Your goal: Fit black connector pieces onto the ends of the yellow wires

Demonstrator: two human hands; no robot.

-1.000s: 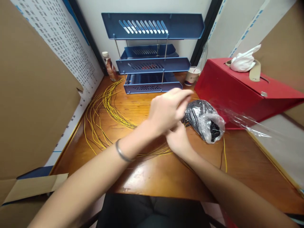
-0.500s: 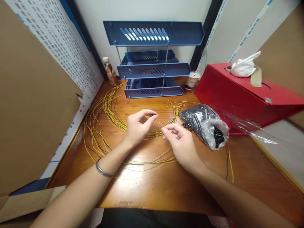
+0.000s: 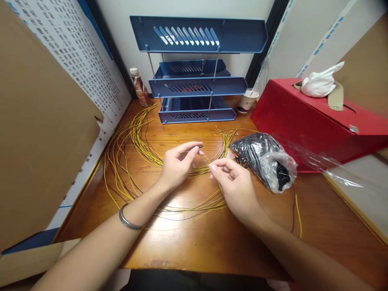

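Between the thumb and fingers of my left hand (image 3: pixel 178 163) is a small black piece (image 3: pixel 199 146). My right hand (image 3: pixel 233 188) pinches thin wire ends (image 3: pixel 207 159) whose small tips point toward the left hand; the two hands are a short gap apart. Yellow and dark wires (image 3: pixel 142 149) curve across the wooden table on the left and pass beneath both hands. A wire bundle with bare-looking tips (image 3: pixel 226 141) lies behind the right hand. To its right, a clear plastic bag (image 3: pixel 257 155) holds many small black pieces.
A blue tiered rack (image 3: pixel 198 87) stands at the back, with a bottle (image 3: pixel 140 89) on its left and a paper cup (image 3: pixel 247 101) on its right. A red box (image 3: pixel 303 121) with tissue sits at the right. Cardboard (image 3: pixel 45 121) rises at the left.
The black piece in my left hand shows more and lies between the fingertips. My right hand keeps its pinch on the wire ends. The view has shifted slightly.
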